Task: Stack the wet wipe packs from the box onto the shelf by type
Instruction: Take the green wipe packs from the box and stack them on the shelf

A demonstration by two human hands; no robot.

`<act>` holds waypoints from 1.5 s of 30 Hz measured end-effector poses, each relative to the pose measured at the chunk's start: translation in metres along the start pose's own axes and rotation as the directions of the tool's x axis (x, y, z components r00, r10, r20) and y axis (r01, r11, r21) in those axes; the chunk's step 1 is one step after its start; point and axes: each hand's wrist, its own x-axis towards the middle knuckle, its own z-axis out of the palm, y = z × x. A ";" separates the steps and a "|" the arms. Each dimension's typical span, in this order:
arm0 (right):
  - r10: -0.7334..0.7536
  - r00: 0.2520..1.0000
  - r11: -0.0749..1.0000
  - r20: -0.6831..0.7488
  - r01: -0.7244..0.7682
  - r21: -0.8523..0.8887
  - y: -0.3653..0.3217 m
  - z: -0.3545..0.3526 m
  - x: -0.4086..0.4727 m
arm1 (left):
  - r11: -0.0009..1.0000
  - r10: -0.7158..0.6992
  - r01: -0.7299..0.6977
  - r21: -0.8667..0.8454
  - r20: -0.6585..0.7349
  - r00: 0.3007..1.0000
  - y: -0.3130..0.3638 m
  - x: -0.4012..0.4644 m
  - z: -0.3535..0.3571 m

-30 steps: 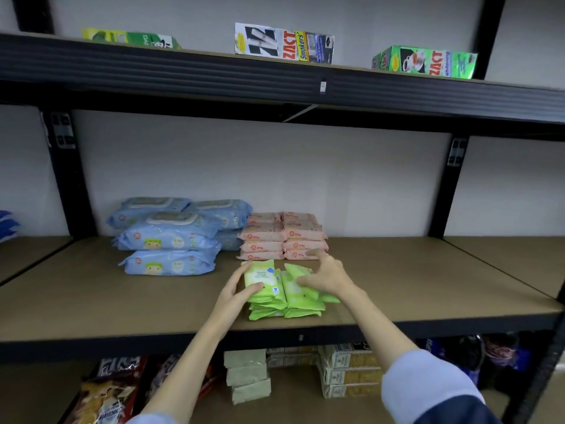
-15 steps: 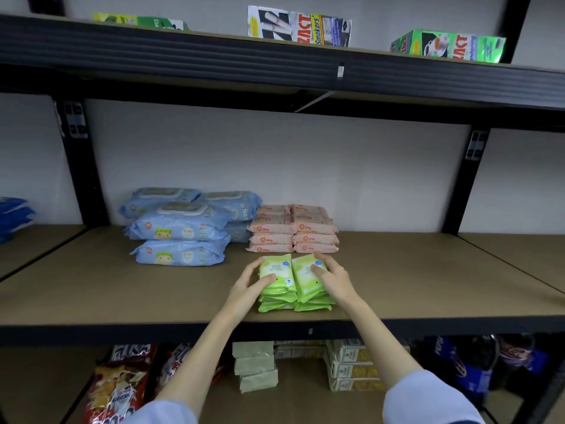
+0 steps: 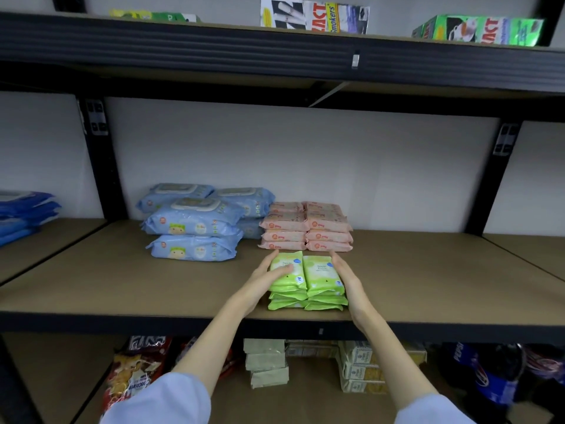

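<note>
Two side-by-side stacks of green wet wipe packs (image 3: 308,280) stand near the front edge of the middle shelf (image 3: 122,283). My left hand (image 3: 265,275) presses flat against the left side of the stacks, thumb resting on the top pack. My right hand (image 3: 345,276) presses with straight fingers against their right side. Behind them sit two stacks of pink packs (image 3: 305,226). Large blue packs (image 3: 195,224) are piled further left. The box is not in view.
The upper shelf carries toothpaste boxes (image 3: 315,15) and a green box (image 3: 480,29). More blue packs (image 3: 21,215) lie in the left bay. Snack bags (image 3: 134,371), cartons (image 3: 360,368) and soda bottles (image 3: 489,374) fill the lower shelf. Black uprights (image 3: 104,169) frame the bay.
The green packs were askew a second ago; both hands have squared them into two neat stacks and now lie flat along their sides. The camera has moved closer.
</note>
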 end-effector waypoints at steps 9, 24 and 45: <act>0.088 0.996 0.993 -0.003 -0.088 -0.081 0.003 0.002 0.006 | 0.985 -0.063 0.069 -0.158 0.043 0.997 0.005 0.005 0.012; 0.129 0.992 0.991 -0.017 -0.128 0.023 -0.003 0.006 0.004 | 0.972 0.005 -0.039 -0.231 -0.144 0.990 -0.005 -0.004 0.024; 0.133 0.990 0.990 -0.049 -0.131 0.044 -0.007 0.001 -0.007 | 0.994 -0.016 0.013 -0.111 -0.019 1.000 0.002 0.000 0.018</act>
